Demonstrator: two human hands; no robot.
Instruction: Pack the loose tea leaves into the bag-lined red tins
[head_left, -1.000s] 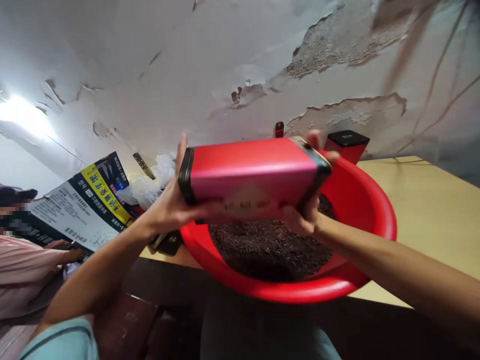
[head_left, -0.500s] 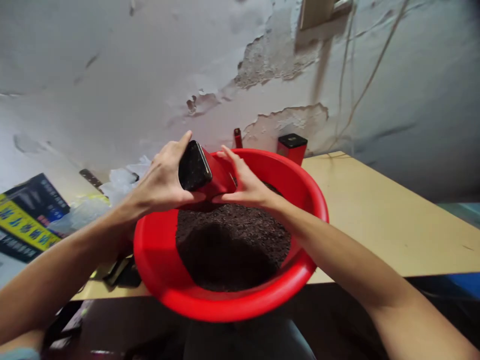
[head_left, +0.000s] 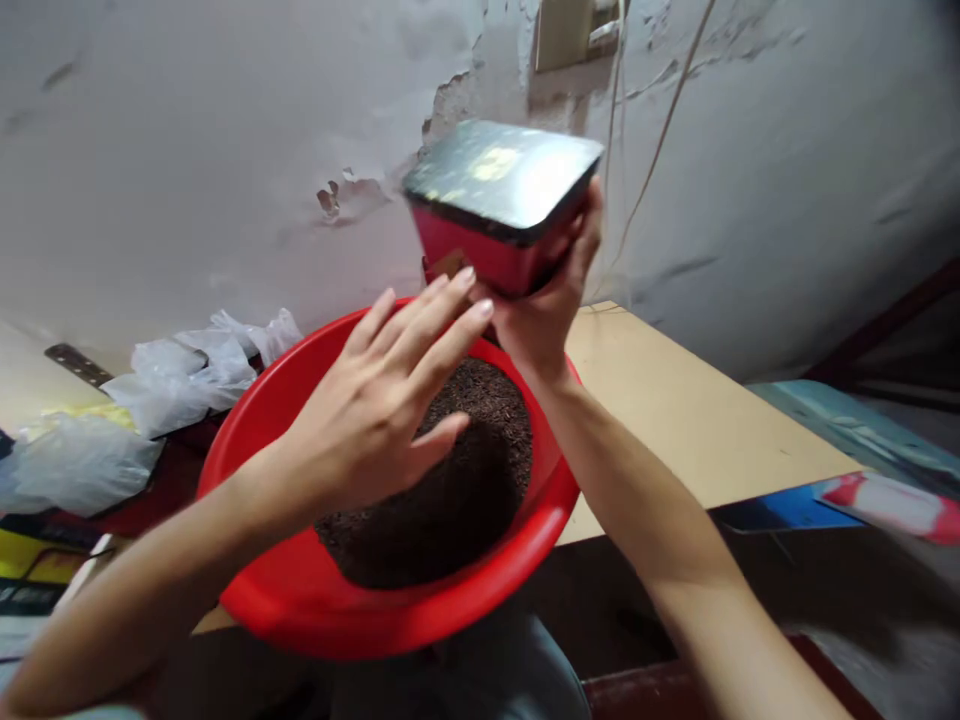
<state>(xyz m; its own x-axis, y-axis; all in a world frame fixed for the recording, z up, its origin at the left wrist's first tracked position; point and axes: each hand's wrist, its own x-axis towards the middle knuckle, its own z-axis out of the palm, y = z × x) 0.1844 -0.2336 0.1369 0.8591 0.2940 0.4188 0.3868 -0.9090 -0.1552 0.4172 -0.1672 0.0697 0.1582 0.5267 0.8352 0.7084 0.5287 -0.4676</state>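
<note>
My right hand (head_left: pixel 544 320) holds a red tin box (head_left: pixel 480 245) with a shiny black lid (head_left: pixel 502 175). The box is raised over the far rim of a red plastic basin (head_left: pixel 390 625), its lid facing up and towards me. Stretched out over the basin, my left hand (head_left: pixel 382 400) has its fingers extended, the tips close to the near lower side of the box; whether they touch it I cannot tell. Dark, loose, leaf-like bits (head_left: pixel 480 430) cover the bottom of the basin, partly hidden behind my left hand and in shadow.
Clear plastic bags (head_left: pixel 187 370) lie to the left of the basin, against the peeling wall (head_left: pixel 225 150). A pale wooden tabletop (head_left: pixel 675 410) extends to the right. Beyond its edge is a red and white packet (head_left: pixel 892 505). Cords (head_left: pixel 667 130) hang down the wall.
The tin box has gone from between both hands, low over the basin, up and to the right in my right hand. My left hand has come off it and opened. The view has shifted right.
</note>
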